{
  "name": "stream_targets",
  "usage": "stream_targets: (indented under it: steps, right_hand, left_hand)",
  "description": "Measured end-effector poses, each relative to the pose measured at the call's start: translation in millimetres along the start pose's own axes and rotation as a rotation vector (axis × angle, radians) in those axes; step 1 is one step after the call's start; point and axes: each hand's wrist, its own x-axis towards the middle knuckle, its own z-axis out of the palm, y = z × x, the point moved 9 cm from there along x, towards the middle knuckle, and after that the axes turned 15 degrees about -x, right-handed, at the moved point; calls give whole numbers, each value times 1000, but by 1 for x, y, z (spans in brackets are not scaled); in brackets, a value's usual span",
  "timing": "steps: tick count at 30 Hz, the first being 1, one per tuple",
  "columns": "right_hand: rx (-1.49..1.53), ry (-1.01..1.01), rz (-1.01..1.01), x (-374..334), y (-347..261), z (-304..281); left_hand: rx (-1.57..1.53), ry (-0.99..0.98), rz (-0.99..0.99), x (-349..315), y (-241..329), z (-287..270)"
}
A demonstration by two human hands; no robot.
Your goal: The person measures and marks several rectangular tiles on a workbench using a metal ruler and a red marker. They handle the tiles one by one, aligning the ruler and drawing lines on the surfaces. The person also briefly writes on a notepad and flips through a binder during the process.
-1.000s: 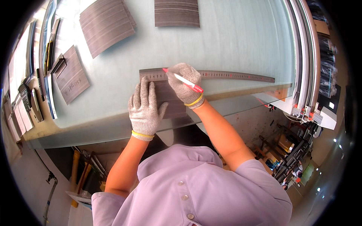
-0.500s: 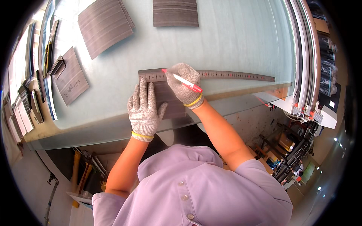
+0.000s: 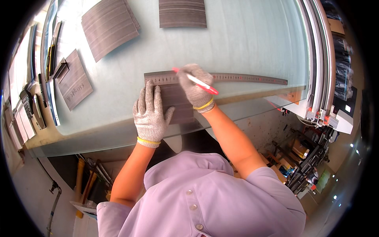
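Note:
My left hand [image 3: 151,112], in a knit glove with a yellow cuff, lies flat with its fingertips on a steel ruler [image 3: 248,78]. Under the ruler and that hand is a dark grey striped sheet [image 3: 179,103] near the table's front edge. My right hand [image 3: 196,85], gloved alike, grips a red and white marker pen [image 3: 202,85]. Its red tip points up and left at the ruler's upper edge; whether it touches the sheet I cannot tell. The right glove covers part of the ruler.
The glass-topped table [image 3: 252,43] carries a stack of grey sheets [image 3: 110,29], another stack [image 3: 182,14] at the far edge, and a single sheet [image 3: 74,81] with handwriting at left. A black caliper [image 3: 27,103] lies at the left edge. A metal rail [image 3: 319,51] borders the right side.
My right hand has shifted slightly right and away from me with the marker pen, its tip moving along the ruler's edge. My left hand has stayed practically in place.

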Motion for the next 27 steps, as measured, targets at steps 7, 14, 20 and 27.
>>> stream_targets:
  steps: [7, 14, 20, 27]
  right_hand:
    - [-634, 71, -40, -19, 82, -109]
    - [-818, -426, -146, -163, 63, -176]
    - [-647, -294, 91, -144, 32, -165]
    - [-190, -222, 309, -90, 76, -181]
  left_hand:
    - [-10, 5, -11, 1, 3, -3]
    - [44, -3, 9, 4, 6, -2]
    - [58, 105, 38, 47, 2, -8]
    - [28, 198, 206, 47, 11, -25]
